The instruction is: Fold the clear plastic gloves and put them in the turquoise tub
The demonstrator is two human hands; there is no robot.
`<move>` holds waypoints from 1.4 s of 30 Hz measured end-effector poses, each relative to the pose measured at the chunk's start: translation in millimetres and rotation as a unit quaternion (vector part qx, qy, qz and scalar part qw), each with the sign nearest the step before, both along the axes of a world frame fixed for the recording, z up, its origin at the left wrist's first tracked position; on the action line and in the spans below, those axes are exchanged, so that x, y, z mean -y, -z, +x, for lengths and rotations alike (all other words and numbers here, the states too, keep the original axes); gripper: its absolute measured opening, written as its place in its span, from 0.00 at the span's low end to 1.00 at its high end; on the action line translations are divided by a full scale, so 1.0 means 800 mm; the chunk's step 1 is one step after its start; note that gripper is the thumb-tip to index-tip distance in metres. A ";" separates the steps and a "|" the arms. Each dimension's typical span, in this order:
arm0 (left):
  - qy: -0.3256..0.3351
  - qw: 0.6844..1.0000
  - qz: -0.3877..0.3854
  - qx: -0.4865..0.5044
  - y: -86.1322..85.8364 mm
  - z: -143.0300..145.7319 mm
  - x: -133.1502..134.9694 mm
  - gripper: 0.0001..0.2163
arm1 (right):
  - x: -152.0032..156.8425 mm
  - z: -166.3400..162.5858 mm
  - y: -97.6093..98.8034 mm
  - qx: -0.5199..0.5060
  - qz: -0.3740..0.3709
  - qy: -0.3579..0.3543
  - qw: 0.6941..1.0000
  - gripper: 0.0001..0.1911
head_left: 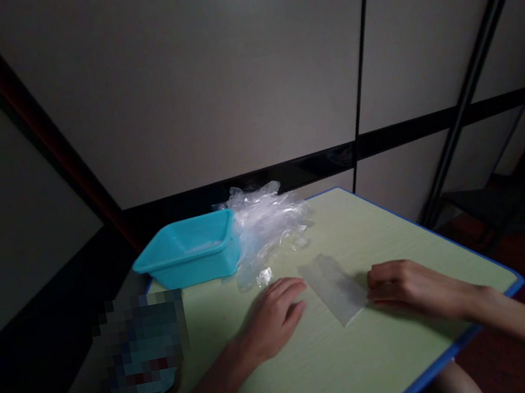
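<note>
A small translucent plastic bag [336, 288] lies flat on the light green table in front of me, between my two hands. My left hand [279, 319] rests at its left side, thumb apart from the fingers and fingertips close to the bag's edge. At the opposite side, my right hand [403, 287] has its fingers curled together on the bag's right corner; the fingertips are partly hidden. Behind the left hand spreads a loose heap of clear plastic bags [267, 223], crumpled and shiny.
A turquoise plastic basin [198, 265] stands at the table's back left, touching the heap. On the left edge lies a blurred-out package [143, 360]. The table [296, 387] has a blue rim, and pale cabinet doors [222, 81] rise right behind it.
</note>
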State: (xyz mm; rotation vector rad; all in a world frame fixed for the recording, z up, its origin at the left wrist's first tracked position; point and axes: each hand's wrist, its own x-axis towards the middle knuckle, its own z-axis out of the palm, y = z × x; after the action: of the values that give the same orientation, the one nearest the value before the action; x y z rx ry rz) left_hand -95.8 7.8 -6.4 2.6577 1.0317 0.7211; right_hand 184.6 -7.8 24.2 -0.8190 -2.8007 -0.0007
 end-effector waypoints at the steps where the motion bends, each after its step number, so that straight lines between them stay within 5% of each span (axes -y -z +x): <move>1: 0.005 1.000 0.002 0.001 0.000 0.001 0.000 0.11 | 0.003 0.000 0.004 0.022 0.045 0.006 0.999 0.14; 6: 0.024 0.999 0.014 -0.027 -0.002 0.006 0.003 0.10 | 0.004 -0.009 0.019 0.110 0.190 -0.003 0.976 0.13; 12: 0.007 0.999 0.041 -0.019 0.001 0.005 0.005 0.10 | 0.003 -0.019 0.022 0.115 0.187 0.003 0.976 0.13; 17: 0.026 0.998 0.047 0.031 0.005 0.010 0.006 0.12 | 0.010 -0.025 0.017 0.070 0.122 0.003 0.990 0.11; 24: 0.039 0.998 -0.047 -0.015 0.003 0.021 0.015 0.21 | 0.017 -0.030 0.017 0.018 -0.010 -0.016 1.000 0.11; 30: 0.013 0.993 -0.111 0.040 0.002 0.023 0.011 0.25 | 0.009 -0.025 0.021 -0.058 -0.099 0.058 0.992 0.11; 35: -0.044 0.976 -0.189 0.098 -0.002 0.040 0.001 0.11 | -0.015 -0.031 0.016 -0.178 -0.174 0.128 0.960 0.05; 42: -0.112 0.904 -0.314 0.268 0.012 0.052 -0.015 0.28 | -0.056 -0.048 0.034 -0.332 -0.324 0.217 0.859 0.06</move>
State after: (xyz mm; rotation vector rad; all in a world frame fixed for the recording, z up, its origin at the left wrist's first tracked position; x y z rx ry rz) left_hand -54.0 20.0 -15.7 1.6811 1.1579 0.9031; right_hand 145.9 36.9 -2.6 -1.2670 -1.8955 0.9911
